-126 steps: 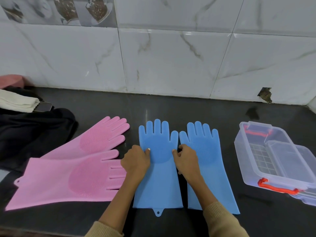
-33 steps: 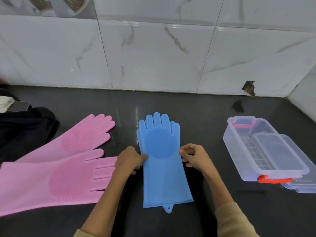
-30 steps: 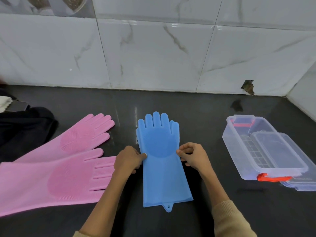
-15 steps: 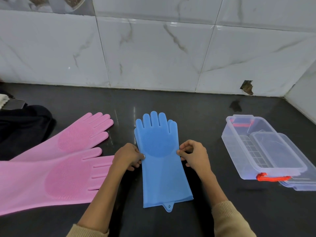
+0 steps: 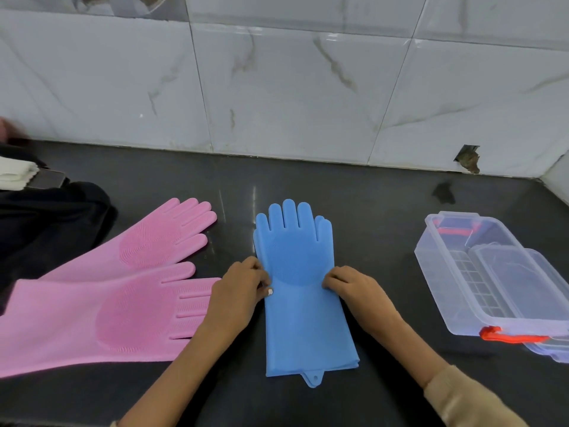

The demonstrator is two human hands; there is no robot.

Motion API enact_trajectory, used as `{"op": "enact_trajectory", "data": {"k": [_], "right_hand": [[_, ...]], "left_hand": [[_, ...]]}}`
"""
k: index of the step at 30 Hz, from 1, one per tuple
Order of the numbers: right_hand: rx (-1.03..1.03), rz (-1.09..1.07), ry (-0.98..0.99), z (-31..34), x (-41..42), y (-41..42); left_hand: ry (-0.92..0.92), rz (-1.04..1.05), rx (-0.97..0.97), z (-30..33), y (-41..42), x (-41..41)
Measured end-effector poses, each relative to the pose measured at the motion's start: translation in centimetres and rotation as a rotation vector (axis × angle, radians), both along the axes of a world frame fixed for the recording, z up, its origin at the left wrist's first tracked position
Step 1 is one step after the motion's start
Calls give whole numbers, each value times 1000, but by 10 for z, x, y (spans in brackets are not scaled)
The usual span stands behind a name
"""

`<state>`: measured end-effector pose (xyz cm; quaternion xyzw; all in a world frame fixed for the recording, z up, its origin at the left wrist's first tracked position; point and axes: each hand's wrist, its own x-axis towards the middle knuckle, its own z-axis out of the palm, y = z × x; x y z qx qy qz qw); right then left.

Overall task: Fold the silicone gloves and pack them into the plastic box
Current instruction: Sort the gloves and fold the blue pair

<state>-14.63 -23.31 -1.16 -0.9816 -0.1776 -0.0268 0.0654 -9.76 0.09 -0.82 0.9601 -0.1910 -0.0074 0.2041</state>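
Blue silicone gloves (image 5: 300, 291), stacked, lie flat on the dark counter (image 5: 385, 217) between both hands. Left hand (image 5: 238, 291) pinches the stack's left edge with curled fingers; right hand (image 5: 354, 288) grips its right edge. Plastic box (image 5: 480, 272) stands open right of the right hand; pink gloves (image 5: 101, 297) lie left of the left hand.

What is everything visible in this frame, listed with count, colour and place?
Blue silicone gloves: stacked, two edges at the cuff, centre of counter.
Pink silicone gloves: two, overlapping, left of the blue.
Clear plastic box: one, red latches, open, at right.
Clear lid: one, resting in and against the box.
Black cloth: one, far left.
White folded cloth: one, far left edge.
Black counter: one.
Marble wall tiles: white, behind.
Left hand: pinches the blue gloves' left edge.
Right hand: grips their right edge.
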Motion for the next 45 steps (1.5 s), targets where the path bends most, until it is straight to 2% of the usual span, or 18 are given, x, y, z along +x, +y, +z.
{"op": "enact_trajectory", "data": {"k": [4, 6, 8, 12, 15, 20, 28, 35, 39, 41, 43, 45], "right_hand": [[-98, 67, 62, 8, 8, -5], [-31, 68, 122, 11, 8, -11], [56, 67, 217, 11, 5, -21], [-154, 196, 195, 9, 5, -34], [-223, 255, 152, 13, 8, -32], [-222, 386, -65, 18, 5, -28], [-194, 483, -117, 14, 5, -30], [-246, 534, -77, 18, 8, -33], [-132, 422, -123, 12, 15, -30], [0, 298, -56, 10, 18, -27], [193, 123, 52, 10, 20, -25], [356, -54, 153, 10, 23, -20]], "left_hand": [[-173, -230, 139, 2, 7, -7], [-267, -245, 166, 2, 11, -10], [-214, -282, 160, 3, 14, -11], [-345, -547, 268, 6, 19, -11], [-307, -631, 285, 13, 18, -9], [-345, -679, 373, 19, 20, -5], [-335, -690, 389, 18, 21, -4], [-372, -776, 429, 11, 23, 7], [-481, -762, 436, -2, 25, 10], [-474, -705, 396, -6, 21, 10], [-408, -581, 307, -2, 15, 11], [-254, -364, 72, 1, 9, 12]]}}
